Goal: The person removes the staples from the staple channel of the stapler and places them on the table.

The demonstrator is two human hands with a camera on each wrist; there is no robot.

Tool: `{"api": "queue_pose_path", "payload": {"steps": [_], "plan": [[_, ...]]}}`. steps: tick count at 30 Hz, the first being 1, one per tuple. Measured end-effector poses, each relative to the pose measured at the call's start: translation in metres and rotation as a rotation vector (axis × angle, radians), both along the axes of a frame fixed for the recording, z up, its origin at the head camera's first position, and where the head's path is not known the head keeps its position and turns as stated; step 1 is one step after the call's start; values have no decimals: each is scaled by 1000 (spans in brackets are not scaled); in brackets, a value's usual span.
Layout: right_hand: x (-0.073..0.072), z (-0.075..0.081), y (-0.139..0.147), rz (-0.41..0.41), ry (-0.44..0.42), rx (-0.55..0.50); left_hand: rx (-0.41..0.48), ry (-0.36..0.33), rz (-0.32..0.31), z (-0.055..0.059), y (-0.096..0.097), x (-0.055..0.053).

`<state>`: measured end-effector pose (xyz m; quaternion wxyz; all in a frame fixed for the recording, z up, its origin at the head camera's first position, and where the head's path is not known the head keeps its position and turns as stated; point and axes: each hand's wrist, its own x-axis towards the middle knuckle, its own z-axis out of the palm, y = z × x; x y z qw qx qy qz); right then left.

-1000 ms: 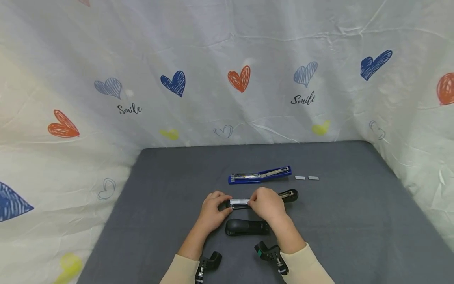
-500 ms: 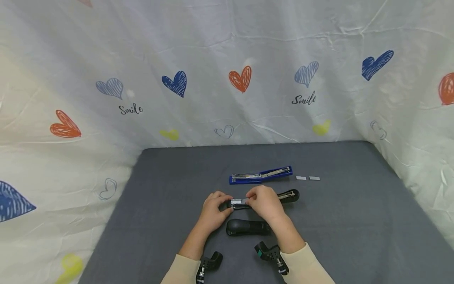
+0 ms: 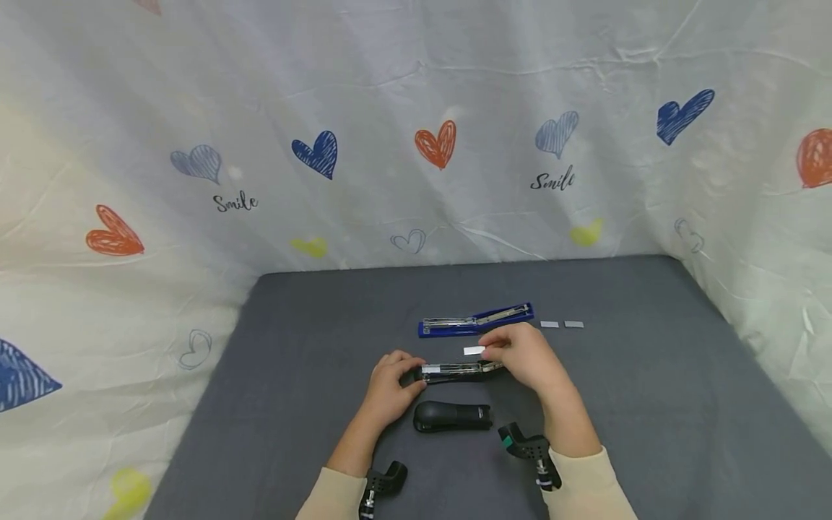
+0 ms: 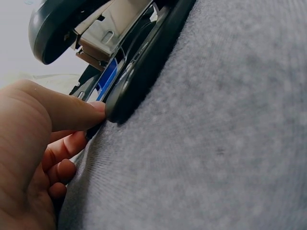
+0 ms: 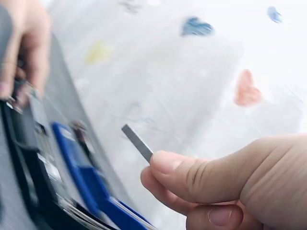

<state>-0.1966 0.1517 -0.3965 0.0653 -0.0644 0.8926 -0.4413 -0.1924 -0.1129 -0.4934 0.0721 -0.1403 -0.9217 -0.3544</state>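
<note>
My left hand (image 3: 390, 388) grips the left end of an open black stapler (image 3: 463, 372), thumb on the near side and fingers on the far side. In the left wrist view, the thumb presses against the rounded end of its base (image 4: 125, 99). A pale strip of staples (image 3: 432, 368) lies in the stapler's left end. My right hand (image 3: 528, 355) is above the stapler's right part and hides its far end. Between thumb and forefinger it pinches another staple strip (image 5: 137, 143), raised clear of the stapler.
Behind lies an open blue stapler (image 3: 448, 328), with two loose staple strips (image 3: 549, 324) right of it on the grey cloth. A second black stapler (image 3: 451, 417), folded closed, lies nearer to me between the forearms. A heart-printed white curtain (image 3: 383, 94) hangs behind the table.
My right hand has risen from the black stapler and moved right and away from me, bringing out a staple strip. The staples showing in the stapler are now shorter. My left hand stays put.
</note>
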Motion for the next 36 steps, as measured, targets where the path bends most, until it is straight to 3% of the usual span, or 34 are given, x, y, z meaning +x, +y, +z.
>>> {"api": "queue_pose_path", "payload": {"steps": [6,13,21,28,36], "plan": [[11,13,29,-37,60,19,-9,13,-6,0,0,0],[25,16,62,-66,111,99,-13,21,-3,-2,-1,0],[27,16,102,-118,50,186,1,18,0,-2,1,1],[19,-4,122,-92,-22,236,2,21,-3,-2,0,1],[8,-37,119,-60,-61,245,5,16,-6,0,1,2]]}}
